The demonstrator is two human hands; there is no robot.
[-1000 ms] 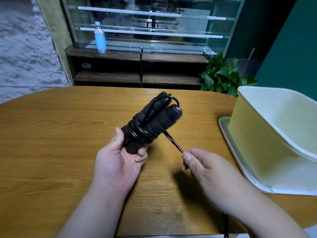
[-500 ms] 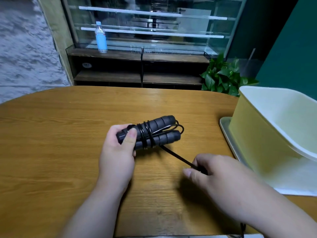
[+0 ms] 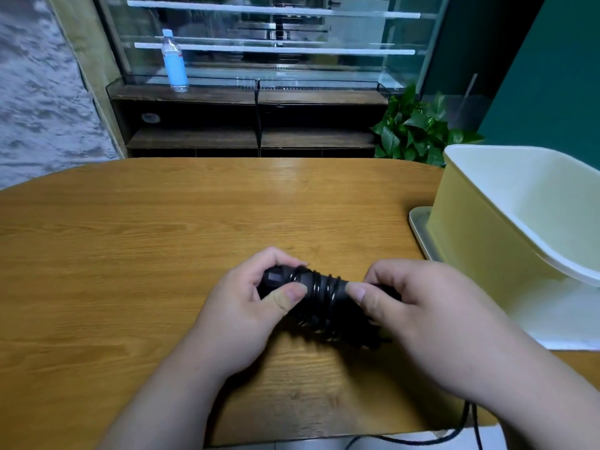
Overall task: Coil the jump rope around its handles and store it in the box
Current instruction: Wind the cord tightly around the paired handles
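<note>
Rope (image 3: 324, 287) is wound in several turns round the paired handles (image 3: 276, 280), held just above the bench (image 3: 130, 254) near its front edge. Left hand (image 3: 246, 306) and right hand (image 3: 418, 316) each clasp an end, fingers closed. Slack trails off the front edge (coiling unfinished); the box (image 3: 470, 241) at the right edge waits.

A wooden table (image 3: 130, 254) with a rounded far edge fills the lower part of the view. Beyond it, at twelve o'clock, stands a glass display case (image 3: 272, 43) over dark wooden shelves (image 3: 253, 138). A water bottle (image 3: 174, 61) with a blue label stands upright on the case's ledge at eleven o'clock. A leafy green plant (image 3: 412, 131) sits at one o'clock, beside a dark green wall (image 3: 552, 76). A grey textured wall (image 3: 39, 92) covers ten o'clock.
</note>
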